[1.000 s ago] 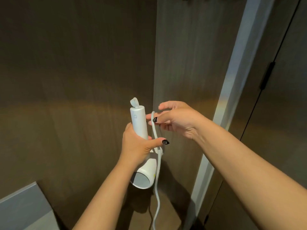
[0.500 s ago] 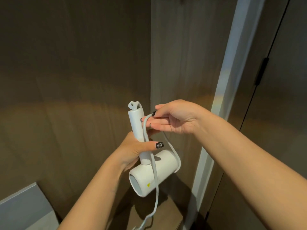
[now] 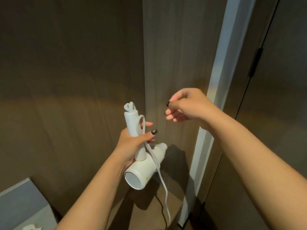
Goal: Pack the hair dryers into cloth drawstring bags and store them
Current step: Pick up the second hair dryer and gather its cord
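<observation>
A white hair dryer (image 3: 142, 170) hangs upside down in front of me, handle up and barrel pointing down toward me. My left hand (image 3: 131, 145) grips its handle, and the thumb pins a loop of the white cord (image 3: 163, 185) against it. The rest of the cord trails down toward the wooden shelf (image 3: 149, 211). My right hand (image 3: 187, 105) hovers up and to the right of the handle, fingers loosely curled, holding nothing. No cloth bag is in view.
Dark wooden panels (image 3: 71, 80) close the space behind and to the left. A pale door frame (image 3: 221, 80) runs down the right, with a dark door and its black handle (image 3: 255, 63) beyond. A grey box (image 3: 20, 201) sits at the lower left.
My right hand has let go of the cord and drawn away up and to the right. The cord loop now stays on the handle under my left thumb.
</observation>
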Available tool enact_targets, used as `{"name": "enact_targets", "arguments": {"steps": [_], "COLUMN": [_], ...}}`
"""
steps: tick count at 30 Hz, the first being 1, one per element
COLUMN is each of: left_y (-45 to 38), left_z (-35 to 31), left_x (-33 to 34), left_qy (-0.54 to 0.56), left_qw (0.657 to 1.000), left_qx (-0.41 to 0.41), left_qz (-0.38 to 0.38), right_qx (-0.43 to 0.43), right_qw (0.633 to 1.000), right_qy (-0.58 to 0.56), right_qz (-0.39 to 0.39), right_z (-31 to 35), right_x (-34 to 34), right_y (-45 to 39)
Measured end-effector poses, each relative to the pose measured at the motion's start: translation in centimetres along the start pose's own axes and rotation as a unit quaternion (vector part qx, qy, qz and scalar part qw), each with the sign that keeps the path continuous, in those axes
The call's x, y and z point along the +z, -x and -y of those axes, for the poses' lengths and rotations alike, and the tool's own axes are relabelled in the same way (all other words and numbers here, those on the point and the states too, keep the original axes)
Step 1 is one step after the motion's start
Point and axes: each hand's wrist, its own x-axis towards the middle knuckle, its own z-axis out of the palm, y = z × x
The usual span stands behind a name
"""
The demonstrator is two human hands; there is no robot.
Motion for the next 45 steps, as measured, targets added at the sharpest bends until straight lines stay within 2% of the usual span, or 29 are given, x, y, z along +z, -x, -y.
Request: {"name": "enact_targets", "arguments": {"steps": [2,4,7,11,13,15,18,21,24,28,32,36,38,41,45], "left_y": [-0.1,-0.4,-1.1,-1.8,-2.2,-2.5,-2.6,-2.5,-2.2,-1.9,-1.9,-1.7,-1.8,-1.9,-2.2], "left_z": [-0.3,-1.0,-2.2,-3.6,-4.2,-4.8,-5.1,-4.5,-3.4,-1.3,0.8,1.8,2.3,2.8,2.5], "left_x": [-0.2,0.0,1.0,2.4,2.1,1.0,-1.3,-3.3,-4.2,-4.4,-4.1,-3.0,-2.4,-1.7,-1.6], "left_qy": [0.050,0.089,0.088,0.069,0.124,0.186,0.186,0.092,-0.043,-0.160,-0.280,-0.295,-0.281,-0.257,-0.243], "left_qw": [0.998,0.993,0.989,0.976,0.959,0.931,0.914,0.933,0.947,0.952,0.938,0.944,0.948,0.948,0.932], "left_qx": [-0.006,0.000,0.041,0.087,0.091,0.082,0.080,0.096,0.087,0.065,0.031,0.019,0.027,0.056,0.111], "left_qz": [-0.038,-0.073,-0.115,-0.185,-0.238,-0.302,-0.352,-0.336,-0.306,-0.251,-0.203,-0.146,-0.144,-0.180,-0.243], "right_qx": [-0.028,-0.009,0.035,0.054,0.079,0.108,0.146,0.192,0.222,0.174,0.128,0.085,0.063,0.050,0.082], "right_qw": [0.991,0.985,0.992,0.996,0.994,0.989,0.981,0.977,0.963,0.968,0.974,0.977,0.979,0.978,0.965], "right_qy": [-0.061,-0.096,-0.093,-0.064,-0.026,0.047,0.125,0.029,-0.108,-0.161,-0.185,-0.180,-0.167,-0.154,-0.172], "right_qz": [-0.112,-0.145,-0.083,0.038,0.077,0.084,0.006,-0.086,-0.108,-0.078,0.008,0.075,0.100,0.129,0.179], "right_z": [-3.7,-8.7,-15.2,-19.2,-20.9,-22.9,-24.9,-24.0,-21.7,-16.1,-9.4,-3.9,-1.9,0.1,1.4], "right_x": [-0.1,1.7,5.0,6.9,7.2,7.1,6.4,5.6,5.1,4.5,4.1,4.5,4.8,5.0,4.6], "right_y": [0.8,1.7,1.9,1.2,1.0,0.6,-0.3,-1.7,-4.0,-5.7,-5.6,-4.9,-4.5,-3.7,-2.5]}}
